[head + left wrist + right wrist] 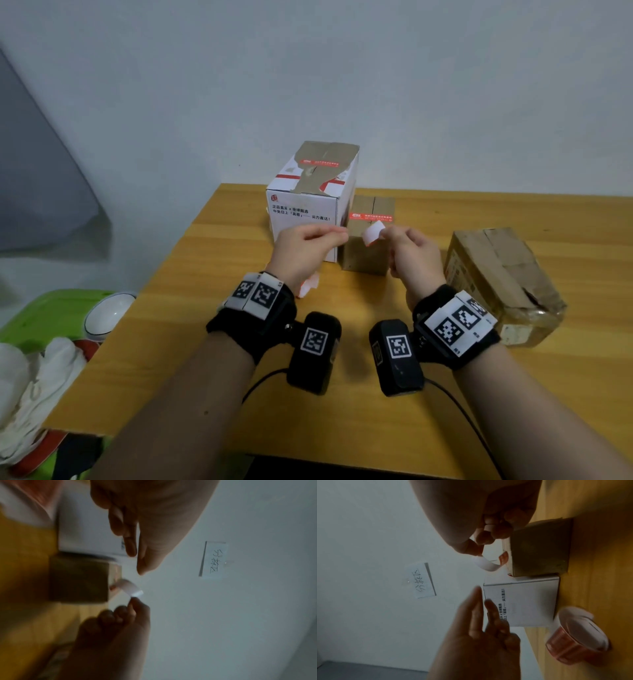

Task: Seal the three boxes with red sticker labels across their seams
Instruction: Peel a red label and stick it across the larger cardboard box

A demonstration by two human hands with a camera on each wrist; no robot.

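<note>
Three boxes stand on the wooden table (212, 342). A tall white box (305, 209) has a red label (318, 163) over its top seam. The small brown box (366, 253) beside it has a red label (370, 217) too. No red label shows on the larger worn brown box (496, 277) at the right. My right hand (385, 233) pinches a curled sticker strip (373, 233), white with a red end (503, 557), in front of the small box. My left hand (342, 235) hovers close by, its fingers (477, 599) straight and holding nothing. A sticker roll (573, 642) lies under the left wrist.
A green bin (51, 308) with a white round lid (109, 313) and white cloth (41, 383) sits off the table's left edge. A handwritten paper note (214, 559) hangs on the wall behind. Bare tabletop lies near me and behind the right box.
</note>
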